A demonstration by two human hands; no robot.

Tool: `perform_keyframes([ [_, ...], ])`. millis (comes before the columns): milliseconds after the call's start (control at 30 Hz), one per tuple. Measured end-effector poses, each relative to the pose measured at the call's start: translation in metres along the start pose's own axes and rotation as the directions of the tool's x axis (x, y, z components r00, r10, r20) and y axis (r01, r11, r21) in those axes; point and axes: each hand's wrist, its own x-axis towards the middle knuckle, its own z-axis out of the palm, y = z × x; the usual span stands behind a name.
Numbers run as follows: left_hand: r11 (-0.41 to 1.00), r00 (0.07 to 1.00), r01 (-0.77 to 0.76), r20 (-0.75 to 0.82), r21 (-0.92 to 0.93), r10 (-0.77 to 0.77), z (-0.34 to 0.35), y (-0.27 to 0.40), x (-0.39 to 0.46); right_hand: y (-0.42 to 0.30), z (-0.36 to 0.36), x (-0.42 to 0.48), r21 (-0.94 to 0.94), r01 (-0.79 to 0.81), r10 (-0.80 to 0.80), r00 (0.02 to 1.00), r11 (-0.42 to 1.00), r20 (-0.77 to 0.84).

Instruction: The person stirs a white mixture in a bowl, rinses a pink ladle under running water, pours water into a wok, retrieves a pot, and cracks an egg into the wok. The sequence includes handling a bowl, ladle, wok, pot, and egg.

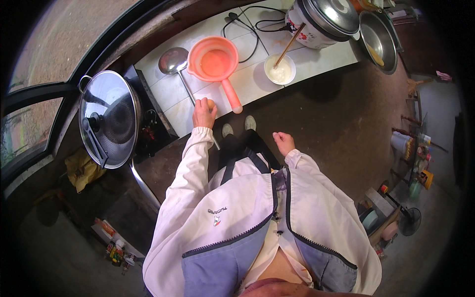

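My left hand (pixel 203 114) is at the front edge of the white tiled counter (pixel 178 105), its fingers closed around a brown egg (pixel 211 104) that is partly hidden. A steel ladle (pixel 173 61) lies bowl-up there; its long handle passes beneath my left hand and sticks out past the edge. Close by sits a pink plastic dipper (pixel 213 61), its handle pointing towards me. My right hand (pixel 284 143) hangs in front of my body, fingers curled, with nothing visible in it. A white bowl (pixel 292 77) holds pale batter (pixel 281 74) and a pair of wooden chopsticks (pixel 291 44).
On the left, a wok with a glass lid (pixel 107 118) rests on a black cooktop (pixel 150 126). A rice cooker (pixel 315 28) with a black power cord (pixel 256 35) stands at the back right, beside a steel basin (pixel 378 42). A cluttered rack (pixel 413 156) is farther right.
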Motion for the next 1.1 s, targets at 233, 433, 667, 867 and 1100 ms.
perform_keyframes([
  [233,0.735,0.937,0.349,0.191,-0.582,-0.293,0.004,-0.027,-0.001,-0.004,-0.002,0.001,0.005,-0.006,0.006,1.000,1.000,0.019],
  [433,-0.487,0.838,0.449,0.542,-0.749,-0.060,-0.020,-0.016,-0.013,-0.004,-0.001,0.000,0.064,-0.023,0.021,0.999,0.998,0.038],
  [667,-0.667,0.843,0.469,0.520,-0.579,0.141,-0.029,-0.005,-0.021,-0.009,-0.003,0.002,0.016,-0.043,0.042,0.997,0.999,0.067],
  [867,-0.704,0.825,0.510,0.512,-0.494,0.239,-0.028,-0.006,-0.023,-0.002,-0.001,0.004,0.019,-0.043,0.042,0.998,0.999,0.049],
  [1100,0.092,0.820,0.564,0.543,-0.821,-0.181,-0.010,-0.021,-0.013,0.001,0.000,0.004,0.027,-0.044,0.043,0.998,0.999,0.047],
])
